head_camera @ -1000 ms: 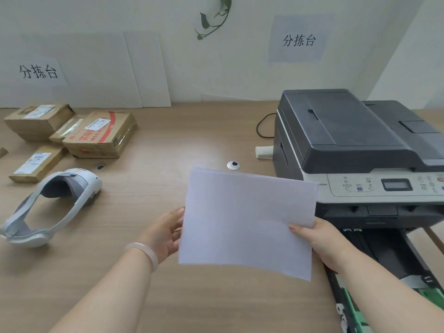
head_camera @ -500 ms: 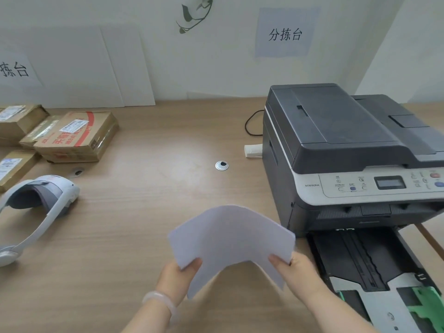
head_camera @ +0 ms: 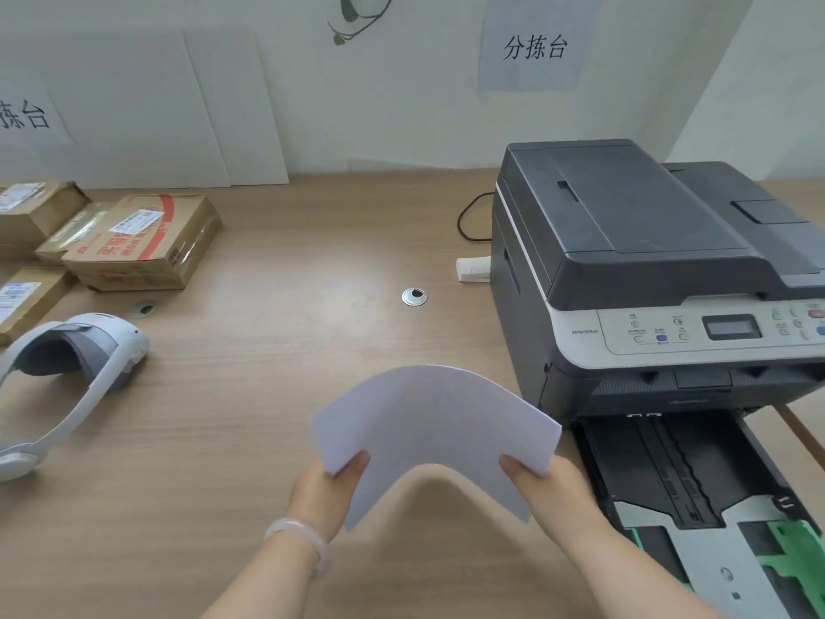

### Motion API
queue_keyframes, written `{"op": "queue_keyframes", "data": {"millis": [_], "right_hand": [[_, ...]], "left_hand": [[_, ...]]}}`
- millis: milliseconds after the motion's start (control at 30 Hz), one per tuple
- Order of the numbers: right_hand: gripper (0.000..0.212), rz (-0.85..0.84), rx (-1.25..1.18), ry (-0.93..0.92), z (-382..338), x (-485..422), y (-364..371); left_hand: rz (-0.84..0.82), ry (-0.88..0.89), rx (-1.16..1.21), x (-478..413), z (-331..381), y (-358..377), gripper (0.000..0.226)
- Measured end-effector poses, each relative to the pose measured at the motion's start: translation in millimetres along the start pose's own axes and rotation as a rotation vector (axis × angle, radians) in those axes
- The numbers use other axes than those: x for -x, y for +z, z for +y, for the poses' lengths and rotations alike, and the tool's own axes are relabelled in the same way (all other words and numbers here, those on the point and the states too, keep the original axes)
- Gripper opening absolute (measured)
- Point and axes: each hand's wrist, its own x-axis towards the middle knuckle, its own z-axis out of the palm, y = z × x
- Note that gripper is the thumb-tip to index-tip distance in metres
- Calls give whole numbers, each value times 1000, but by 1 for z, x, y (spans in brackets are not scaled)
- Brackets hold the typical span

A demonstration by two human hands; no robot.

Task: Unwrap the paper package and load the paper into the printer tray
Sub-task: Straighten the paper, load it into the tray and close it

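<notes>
This looks like an office sorting or mailroom station. On the wall (head_camera: 402, 105), far beyond the fingers (head_camera: 352, 462), hang 2 paper signs (head_camera: 533, 46) reading 分拣台. A long wooden desk (head_camera: 277, 350) carries taped cardboard parcels (head_camera: 143, 243) with shipping labels, well left of the fingers, and a grey multifunction printer (head_camera: 647, 261) just right of them, its paper tray (head_camera: 669, 484) pulled out. A cable grommet (head_camera: 414, 297) sits in the desktop ahead.
</notes>
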Motion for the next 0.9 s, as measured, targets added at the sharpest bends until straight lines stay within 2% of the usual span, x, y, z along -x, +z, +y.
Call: {"op": "queue_keyframes", "data": {"millis": [100,167,267,333,433,500,567,633,767,900], "right_hand": [[11,4,-22,-130,-27,-6,-12],[14,-75,-84,-163,-40,-7,-24],[24,-158,-257,-93,-42,-7,-33],[29,-193,-532,8,-34,-8,-32],[40,-227,-871,130,-27,-2,-19],[43,-292,-990,184,-28,6,-2],[42,-380,-959,211,-35,17,18],[36,-399,-871,219,-44,24,36],[27,-254,-782,250,-56,23,51],[30,-247,-717,245,-54,23,49]], "left_hand": [[33,32,136,-3,21,-21,23],[22,32,261,-5,29,-33,15],[-70,-31,437,-5,28,-48,11],[-133,-64,511,-3,23,-52,12],[-130,-127,621,3,14,-48,14],[-126,-153,681,9,10,-39,17],[-137,-169,728,16,10,-26,21],[-141,-189,762,24,12,-13,24],[-130,-226,812,32,12,-1,26],[-192,-259,797,36,4,-10,32]]}}
